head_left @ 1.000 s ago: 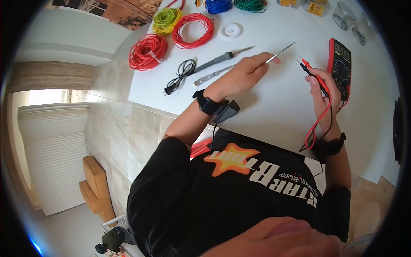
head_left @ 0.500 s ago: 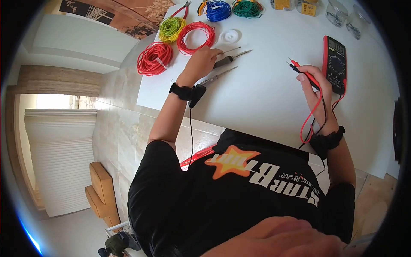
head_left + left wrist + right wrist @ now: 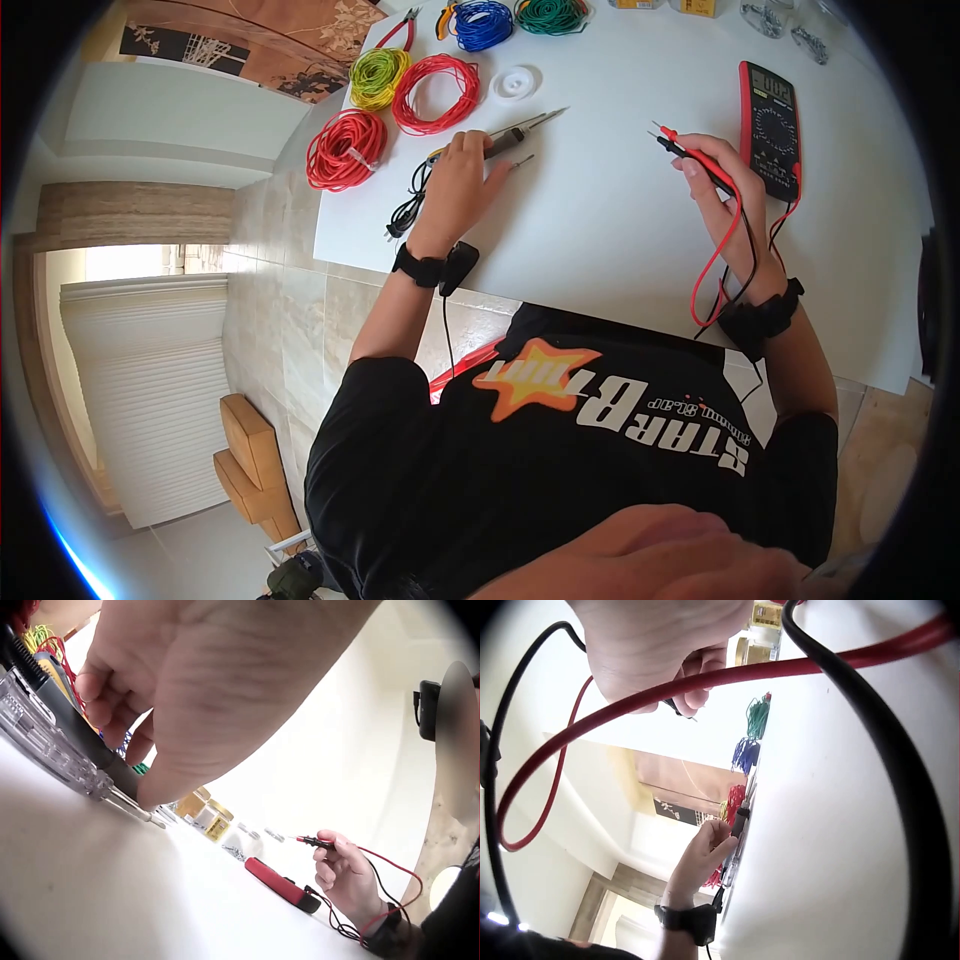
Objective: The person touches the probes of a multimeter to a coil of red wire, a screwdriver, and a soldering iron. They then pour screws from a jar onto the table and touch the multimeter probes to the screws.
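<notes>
My left hand (image 3: 458,190) is over the tools at the table's left, its fingers loosely bent and its thumb held apart. Fingers and thumb lie on either side of the soldering iron's (image 3: 503,143) dark handle. A clear-handled screwdriver (image 3: 52,735) lies in front of the iron, and a yellow-and-blue handle (image 3: 58,675) shows behind it. My right hand (image 3: 735,195) grips the red test probe (image 3: 708,158) and the black test probe (image 3: 682,152) together, tips pointing up and left. Their leads hang past the wrist, beside the red-and-black multimeter (image 3: 773,135).
Red wire coils (image 3: 345,150), a yellow-green coil (image 3: 380,78), a blue coil (image 3: 482,25) and a green coil (image 3: 550,14) line the table's far left. Red-handled pliers (image 3: 397,32) and a white spool (image 3: 514,83) lie near them. Jars (image 3: 768,18) stand at the back.
My left hand has carried a thin metal-shafted tool leftward, laid it behind the soldering iron and drawn back a little toward me. My right hand keeps its grip on the probes.
</notes>
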{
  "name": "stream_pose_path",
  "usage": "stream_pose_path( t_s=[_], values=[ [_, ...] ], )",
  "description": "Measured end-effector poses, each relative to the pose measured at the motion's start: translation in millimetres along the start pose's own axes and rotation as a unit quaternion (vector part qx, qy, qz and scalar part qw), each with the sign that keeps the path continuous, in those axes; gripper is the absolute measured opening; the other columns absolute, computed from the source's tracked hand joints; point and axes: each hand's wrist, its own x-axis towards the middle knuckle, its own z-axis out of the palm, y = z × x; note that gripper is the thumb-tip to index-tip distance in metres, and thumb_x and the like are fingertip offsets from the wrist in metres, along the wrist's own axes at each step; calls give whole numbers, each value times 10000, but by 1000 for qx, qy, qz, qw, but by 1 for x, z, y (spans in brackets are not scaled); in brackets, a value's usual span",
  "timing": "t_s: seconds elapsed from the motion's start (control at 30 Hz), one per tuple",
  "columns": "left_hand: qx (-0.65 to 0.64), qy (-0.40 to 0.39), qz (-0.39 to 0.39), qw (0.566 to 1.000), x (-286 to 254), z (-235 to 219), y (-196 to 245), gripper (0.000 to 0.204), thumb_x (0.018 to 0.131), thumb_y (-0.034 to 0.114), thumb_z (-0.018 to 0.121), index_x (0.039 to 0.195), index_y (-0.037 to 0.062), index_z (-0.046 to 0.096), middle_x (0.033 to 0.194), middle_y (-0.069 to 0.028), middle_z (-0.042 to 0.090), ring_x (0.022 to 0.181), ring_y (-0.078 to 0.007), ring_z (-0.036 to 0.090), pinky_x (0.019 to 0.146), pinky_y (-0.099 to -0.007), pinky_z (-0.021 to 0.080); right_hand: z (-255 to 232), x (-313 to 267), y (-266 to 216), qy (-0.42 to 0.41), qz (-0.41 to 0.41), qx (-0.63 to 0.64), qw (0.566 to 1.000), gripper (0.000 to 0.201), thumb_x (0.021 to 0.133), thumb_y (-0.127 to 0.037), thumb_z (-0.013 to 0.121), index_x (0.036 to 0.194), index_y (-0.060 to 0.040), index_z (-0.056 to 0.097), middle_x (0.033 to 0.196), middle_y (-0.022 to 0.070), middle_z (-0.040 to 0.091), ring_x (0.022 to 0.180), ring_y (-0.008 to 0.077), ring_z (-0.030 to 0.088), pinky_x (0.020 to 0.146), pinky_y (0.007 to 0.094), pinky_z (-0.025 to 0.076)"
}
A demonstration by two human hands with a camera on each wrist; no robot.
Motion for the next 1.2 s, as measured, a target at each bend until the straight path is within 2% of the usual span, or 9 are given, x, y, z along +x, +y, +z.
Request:
stream_pose_path(
  t_s=[0.13, 0.2, 0.33, 0.47, 0.53, 0.7, 0.93, 1.0, 1.2],
  values=[
    [8, 35, 0, 999, 9, 5, -8, 317, 832, 201, 680, 1052, 14, 550, 1017, -171, 594, 943, -357, 581, 840, -424, 460, 1, 0, 3, -3, 6, -10, 1000, 177, 942, -111, 589, 1098, -29, 611, 792, 12, 592, 689, 54, 504, 628, 209, 411],
    [45, -18, 8, 999, 13, 7, -13, 298, 824, 183, 685, 1033, 10, 561, 1033, -176, 588, 951, -365, 573, 830, -433, 460, 1, 0, 5, 1, -11, -7, 1000, 160, 937, -102, 593, 1078, -29, 609, 760, -7, 550, 669, 47, 479, 601, 203, 393],
    [77, -7, 33, 996, 18, 7, -14, 271, 823, 156, 683, 1016, 9, 562, 994, -189, 595, 940, -376, 573, 814, -447, 463, 0, 0, 5, 2, -17, -19, 1000, 146, 931, -89, 597, 1063, -28, 602, 766, -7, 552, 667, 45, 481, 597, 202, 395],
    [87, 21, 12, 996, 25, -26, 31, 227, 844, 134, 666, 1007, 21, 554, 847, -184, 639, 815, -381, 613, 716, -446, 484, 0, -1, 3, 17, -32, -5, 999, 127, 917, -56, 608, 1038, -31, 576, 781, -6, 555, 663, 43, 478, 595, 204, 401],
    [-17, -12, 20, 1000, 25, -38, 57, 229, 857, 151, 666, 1020, 35, 553, 844, -172, 661, 769, -366, 634, 671, -434, 489, 2, -2, 1, 19, -30, 1, 999, 124, 913, -46, 612, 1027, -31, 566, 787, -6, 557, 664, 43, 479, 597, 206, 404],
    [-54, -79, 88, 991, 27, 0, 88, 237, 858, 177, 668, 1020, 54, 547, 848, -138, 625, 785, -347, 616, 672, -431, 479, 1, -1, -1, 34, -23, 1, 999, 95, 917, -49, 608, 994, -32, 554, 772, -8, 542, 666, 42, 477, 588, 206, 398],
    [-43, -121, 89, 988, 33, 21, 92, 276, 846, 167, 671, 1047, 31, 540, 991, -146, 601, 869, -354, 599, 711, -417, 484, 0, 4, 8, -24, 41, 21, 999, 86, 929, -70, 599, 991, -30, 554, 779, 5, 547, 686, 47, 479, 609, 213, 407],
    [-30, -38, 162, 986, 35, 14, 103, 340, 799, 115, 696, 1087, 27, 538, 1067, -152, 563, 950, -358, 567, 771, -404, 484, 1, 4, 8, -32, 52, 27, 998, 95, 930, -77, 601, 996, -29, 553, 795, 9, 551, 700, 53, 484, 625, 217, 414],
    [-187, 20, 222, 957, 45, 35, 146, 469, 702, 0, 713, 1125, 28, 512, 1104, -158, 542, 992, -354, 555, 837, -405, 482, 3, -1, 14, -45, 71, 78, 993, 131, 931, -88, 608, 1005, -26, 519, 853, 20, 553, 764, 67, 488, 686, 221, 420]
  ],
)
